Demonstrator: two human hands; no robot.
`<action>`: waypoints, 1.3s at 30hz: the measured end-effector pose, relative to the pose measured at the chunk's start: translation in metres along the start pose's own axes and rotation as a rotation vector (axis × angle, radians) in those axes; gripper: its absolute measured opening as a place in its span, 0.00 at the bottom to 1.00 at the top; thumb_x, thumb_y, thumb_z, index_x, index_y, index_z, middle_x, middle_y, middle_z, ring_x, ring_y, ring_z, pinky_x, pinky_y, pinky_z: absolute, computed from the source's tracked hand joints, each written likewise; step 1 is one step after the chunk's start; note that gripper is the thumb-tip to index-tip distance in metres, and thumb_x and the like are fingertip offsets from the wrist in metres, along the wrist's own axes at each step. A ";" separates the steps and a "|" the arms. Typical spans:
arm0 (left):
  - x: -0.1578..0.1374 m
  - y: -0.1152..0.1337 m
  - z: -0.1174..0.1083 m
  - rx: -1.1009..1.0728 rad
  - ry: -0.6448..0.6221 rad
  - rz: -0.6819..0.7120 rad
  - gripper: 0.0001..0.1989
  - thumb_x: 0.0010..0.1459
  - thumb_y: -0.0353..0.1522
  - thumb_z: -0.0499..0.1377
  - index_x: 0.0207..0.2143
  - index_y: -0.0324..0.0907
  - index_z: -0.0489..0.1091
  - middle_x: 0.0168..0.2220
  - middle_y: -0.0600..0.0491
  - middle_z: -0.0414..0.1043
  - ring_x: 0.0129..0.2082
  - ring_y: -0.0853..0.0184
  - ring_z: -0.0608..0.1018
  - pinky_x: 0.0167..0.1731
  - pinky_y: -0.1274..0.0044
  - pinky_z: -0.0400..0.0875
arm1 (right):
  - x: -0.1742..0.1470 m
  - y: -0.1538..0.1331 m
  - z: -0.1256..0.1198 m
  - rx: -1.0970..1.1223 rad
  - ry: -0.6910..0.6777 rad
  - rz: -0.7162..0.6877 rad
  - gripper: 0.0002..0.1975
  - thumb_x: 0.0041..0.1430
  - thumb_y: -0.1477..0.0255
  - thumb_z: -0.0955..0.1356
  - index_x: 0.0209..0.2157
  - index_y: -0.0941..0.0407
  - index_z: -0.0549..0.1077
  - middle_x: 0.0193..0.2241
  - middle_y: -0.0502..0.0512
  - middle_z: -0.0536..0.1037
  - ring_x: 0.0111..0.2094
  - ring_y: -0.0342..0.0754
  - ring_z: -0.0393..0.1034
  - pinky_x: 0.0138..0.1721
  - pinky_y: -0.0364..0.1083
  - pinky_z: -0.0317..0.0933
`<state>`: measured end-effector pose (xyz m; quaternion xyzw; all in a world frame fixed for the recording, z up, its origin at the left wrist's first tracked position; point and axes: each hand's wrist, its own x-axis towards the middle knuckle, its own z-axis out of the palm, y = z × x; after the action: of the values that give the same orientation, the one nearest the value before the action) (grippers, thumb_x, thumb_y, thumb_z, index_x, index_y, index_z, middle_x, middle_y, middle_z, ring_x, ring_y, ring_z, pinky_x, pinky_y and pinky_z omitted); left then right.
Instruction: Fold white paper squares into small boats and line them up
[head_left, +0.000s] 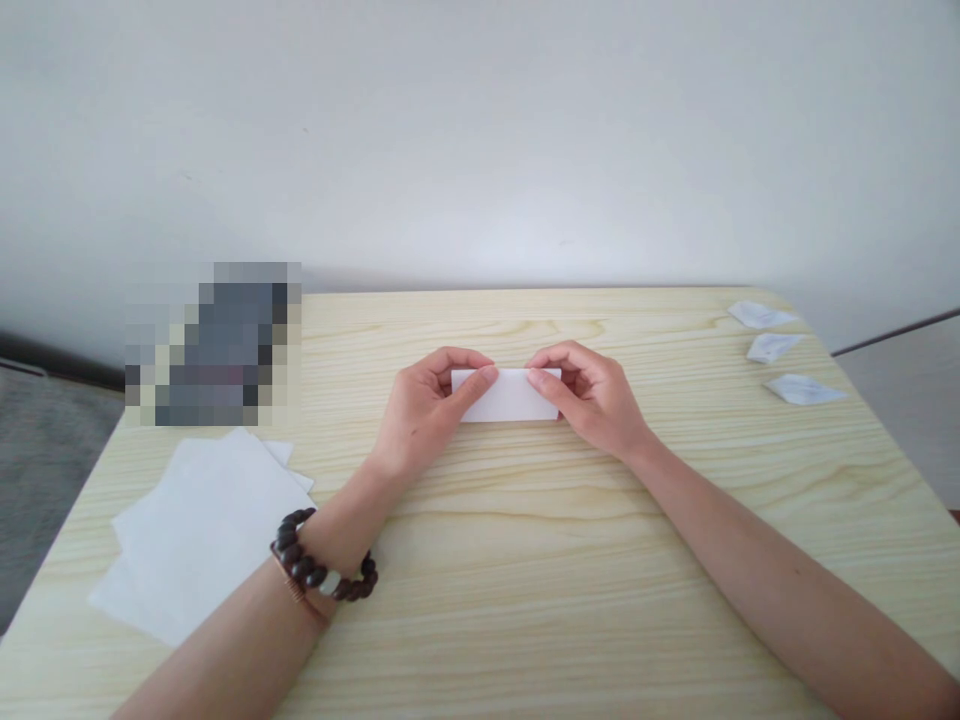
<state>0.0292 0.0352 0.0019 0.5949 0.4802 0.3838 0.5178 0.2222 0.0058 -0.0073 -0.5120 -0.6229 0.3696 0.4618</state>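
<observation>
A small folded piece of white paper is held up between both hands over the middle of the table, its long side running left to right. My left hand pinches its upper left part between thumb and fingers. At the upper right part, my right hand grips it the same way, thumb on the near face. Most of the fingertips are hidden behind the paper. A dark beaded bracelet circles my left wrist.
Loose white paper sheets overlap on the table's left side. Behind them lies a dark, pixelated object. Three folded white paper pieces lie in a column near the right edge of the wood-grain table. A pale wall stands behind.
</observation>
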 end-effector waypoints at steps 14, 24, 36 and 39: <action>0.000 0.001 0.001 -0.014 -0.001 0.001 0.13 0.52 0.41 0.64 0.35 0.40 0.74 0.21 0.58 0.64 0.18 0.76 0.62 0.17 0.82 0.53 | 0.000 -0.001 0.000 0.008 -0.006 -0.023 0.05 0.59 0.67 0.68 0.33 0.55 0.72 0.22 0.46 0.70 0.18 0.38 0.61 0.17 0.39 0.56; 0.000 0.000 0.000 -0.023 0.000 -0.001 0.14 0.52 0.41 0.64 0.35 0.40 0.74 0.22 0.57 0.67 0.19 0.75 0.64 0.18 0.82 0.55 | -0.001 0.000 0.000 -0.012 -0.003 -0.025 0.05 0.59 0.67 0.68 0.33 0.54 0.72 0.21 0.46 0.69 0.18 0.38 0.60 0.17 0.40 0.54; -0.001 0.002 -0.001 -0.051 -0.038 -0.061 0.17 0.51 0.42 0.65 0.38 0.40 0.74 0.20 0.57 0.69 0.17 0.75 0.64 0.16 0.82 0.54 | -0.001 0.000 -0.001 -0.021 -0.024 -0.045 0.04 0.59 0.69 0.68 0.32 0.55 0.71 0.23 0.46 0.70 0.19 0.37 0.58 0.18 0.39 0.52; -0.004 0.001 0.002 0.019 -0.039 0.011 0.15 0.52 0.40 0.65 0.39 0.40 0.75 0.24 0.56 0.74 0.17 0.76 0.64 0.17 0.82 0.56 | -0.001 -0.003 0.000 -0.066 -0.053 -0.076 0.03 0.59 0.71 0.67 0.32 0.55 0.70 0.24 0.47 0.71 0.22 0.38 0.60 0.20 0.40 0.53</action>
<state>0.0306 0.0310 0.0022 0.6098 0.4705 0.3702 0.5193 0.2216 0.0045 -0.0045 -0.4931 -0.6657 0.3446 0.4415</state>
